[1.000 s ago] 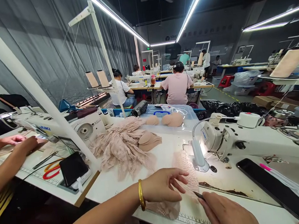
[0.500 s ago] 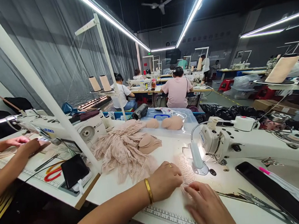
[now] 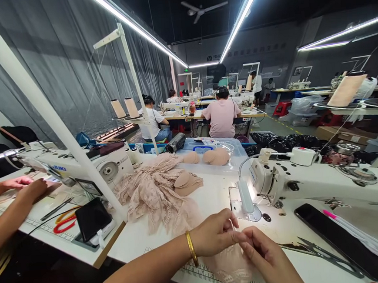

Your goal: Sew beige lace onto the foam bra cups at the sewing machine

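My left hand (image 3: 214, 234), with a gold bangle on the wrist, pinches a piece of beige lace (image 3: 230, 267) just in front of the sewing machine (image 3: 310, 182). My right hand (image 3: 266, 257) meets it fingertip to fingertip and grips the same lace. The lace hangs down from both hands over the ruler strip at the table's front edge (image 3: 206, 275). A pile of beige lace (image 3: 153, 192) with stacked bra cups (image 3: 187, 181) lies to the left of my hands.
Thread snips (image 3: 318, 251) and a black phone (image 3: 340, 238) lie on the right. A clear bin (image 3: 233, 149) with cups stands behind. At the left a co-worker's hands (image 3: 25, 189) work at another machine (image 3: 80, 167), with a phone (image 3: 92, 216) and red scissors (image 3: 63, 223) nearby.
My hands have drawn the lace back from under the machine's lamp toward the table's front edge. The snips left my right hand and lie on the table to the right.
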The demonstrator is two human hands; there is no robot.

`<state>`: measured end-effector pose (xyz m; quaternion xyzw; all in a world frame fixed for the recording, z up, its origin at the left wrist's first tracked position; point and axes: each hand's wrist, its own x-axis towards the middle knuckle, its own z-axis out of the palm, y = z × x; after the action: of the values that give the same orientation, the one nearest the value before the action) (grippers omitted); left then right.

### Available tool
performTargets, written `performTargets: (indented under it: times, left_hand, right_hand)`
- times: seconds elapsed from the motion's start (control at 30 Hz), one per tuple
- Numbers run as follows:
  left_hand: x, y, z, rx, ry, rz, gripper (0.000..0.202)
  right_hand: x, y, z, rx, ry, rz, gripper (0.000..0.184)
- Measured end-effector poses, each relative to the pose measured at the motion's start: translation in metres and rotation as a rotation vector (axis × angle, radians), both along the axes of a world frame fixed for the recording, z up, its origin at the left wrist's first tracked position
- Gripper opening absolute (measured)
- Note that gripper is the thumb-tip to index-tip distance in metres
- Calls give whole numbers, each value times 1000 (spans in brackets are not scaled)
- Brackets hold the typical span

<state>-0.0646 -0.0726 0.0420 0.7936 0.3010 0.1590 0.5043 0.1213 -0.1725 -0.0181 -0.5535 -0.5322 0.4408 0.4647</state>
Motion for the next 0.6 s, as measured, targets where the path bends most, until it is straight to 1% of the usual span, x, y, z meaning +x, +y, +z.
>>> performTargets:
  times: [0.07,0.13,0.17,0.23,0.27,0.3,0.33,0.37,0.43,0.47,0.53,0.6]
  left_hand:
    - [-7,3,-5,-36,20,-23,56]
    - [-15,6,-8,-70,60,-18,58]
    - [-17,8,-8,-90,88,-27,58]
    - [-21,13,-6,-102,165,-102,59]
    - [-22,16,-3,-62,208,-140,61]
    - [-23,21,0,14,248,-155,62]
    - [-25,28,5,109,282,-135,61]
    - [-27,36,10,210,306,-72,57]
    - [-32,58,19,392,336,126,38]
    - [-35,70,23,456,348,220,29]
    - [-39,98,28,546,378,354,25]
    - [-37,127,31,608,415,421,27]
  right_hand:
    - [3,-1,0,-12,-7,-40,54]
    - [6,-3,4,17,-38,-56,50]
    - [7,-5,7,60,-57,-47,48]
    - [9,-6,12,136,-75,15,46]
    - [10,-6,14,144,-58,52,45]
    - [10,-4,15,125,-22,84,46]
    - [11,-1,16,79,23,105,46]
    - [12,3,17,19,65,113,47]
    - [13,12,16,-84,124,109,50]
    - [14,17,16,-124,135,113,51]
    - [17,25,14,-177,144,126,52]
    - [21,31,11,-195,156,137,54]
